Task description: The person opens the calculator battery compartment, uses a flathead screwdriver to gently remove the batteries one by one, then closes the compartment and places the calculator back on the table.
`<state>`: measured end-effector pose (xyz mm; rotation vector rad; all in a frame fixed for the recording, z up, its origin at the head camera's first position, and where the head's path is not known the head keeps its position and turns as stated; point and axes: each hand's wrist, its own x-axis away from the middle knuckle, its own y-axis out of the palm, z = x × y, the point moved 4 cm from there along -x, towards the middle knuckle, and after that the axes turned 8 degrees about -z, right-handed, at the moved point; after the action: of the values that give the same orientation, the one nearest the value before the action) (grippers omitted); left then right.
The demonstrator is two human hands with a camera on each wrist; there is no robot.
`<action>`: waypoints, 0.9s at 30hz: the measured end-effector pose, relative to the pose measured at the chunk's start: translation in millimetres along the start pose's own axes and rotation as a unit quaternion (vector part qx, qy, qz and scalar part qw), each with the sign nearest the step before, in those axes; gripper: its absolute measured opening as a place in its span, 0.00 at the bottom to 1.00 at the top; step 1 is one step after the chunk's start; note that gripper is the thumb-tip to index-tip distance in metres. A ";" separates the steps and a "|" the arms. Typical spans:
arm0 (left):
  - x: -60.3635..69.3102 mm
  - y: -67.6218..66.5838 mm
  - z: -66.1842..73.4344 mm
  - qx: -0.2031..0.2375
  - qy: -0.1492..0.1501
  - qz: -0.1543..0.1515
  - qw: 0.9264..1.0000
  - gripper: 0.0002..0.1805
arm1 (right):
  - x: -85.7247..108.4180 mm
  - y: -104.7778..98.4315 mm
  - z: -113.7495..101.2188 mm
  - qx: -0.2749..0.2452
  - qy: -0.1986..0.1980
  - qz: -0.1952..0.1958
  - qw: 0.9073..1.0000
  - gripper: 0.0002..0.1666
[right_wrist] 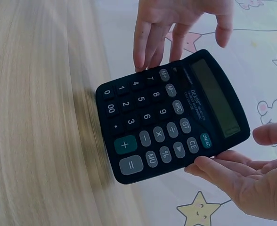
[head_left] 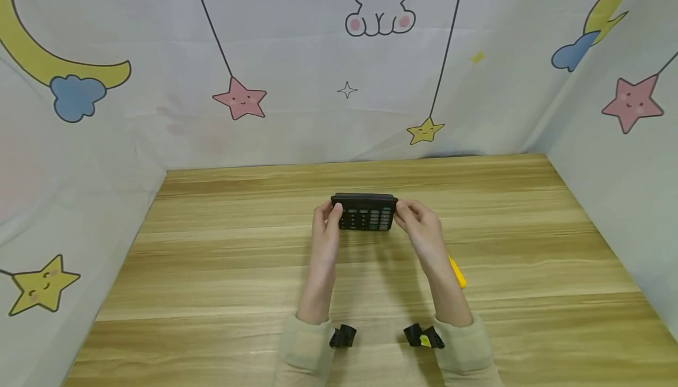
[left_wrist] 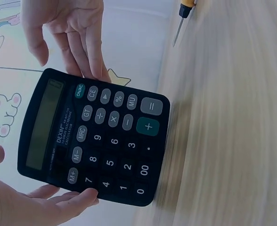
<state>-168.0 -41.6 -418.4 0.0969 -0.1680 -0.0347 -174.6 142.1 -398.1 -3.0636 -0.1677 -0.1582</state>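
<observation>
A black desk calculator [head_left: 365, 212] is held upright between both hands, its keys and display facing me. My left hand [head_left: 325, 228] grips its left side, and my right hand [head_left: 422, 228] holds the right side near the top corner. In the left wrist view the calculator [left_wrist: 93, 136] appears sideways, the left hand [left_wrist: 39, 205] at its lower edge and the right hand [left_wrist: 70, 33] at its upper one. The right wrist view shows the grey display and keys of the calculator [right_wrist: 171, 117] uncovered. Whether its bottom edge touches the table cannot be told.
A screwdriver [left_wrist: 185, 10] with a yellow handle and thin metal shaft lies on the wood-grain table [head_left: 228, 269], partly behind the right forearm in the head view. White cloth [head_left: 296, 52] printed with stars and moons surrounds the table at the back and sides.
</observation>
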 end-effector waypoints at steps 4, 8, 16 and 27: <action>0.8 0.5 1.5 0.001 -0.005 0.008 1.000 0.32 | 0.6 0.2 -0.4 0.010 0.004 -0.008 1.000 0.27; 1.5 0.0 1.0 0.003 -0.002 0.012 1.000 0.31 | 0.7 0.3 -0.7 0.007 0.003 -0.009 1.000 0.25; 1.0 -0.3 0.5 0.016 0.008 0.027 0.999 0.27 | 0.0 -0.1 -0.1 0.001 -0.005 0.007 1.000 0.21; 1.6 -1.7 0.7 0.034 0.032 0.022 0.999 0.23 | 0.3 -2.9 2.9 0.036 0.000 0.029 0.999 0.20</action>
<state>-166.5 -43.4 -417.6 0.1619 -0.1079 0.0178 -174.4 145.2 -400.8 -2.9937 -0.0833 -0.1449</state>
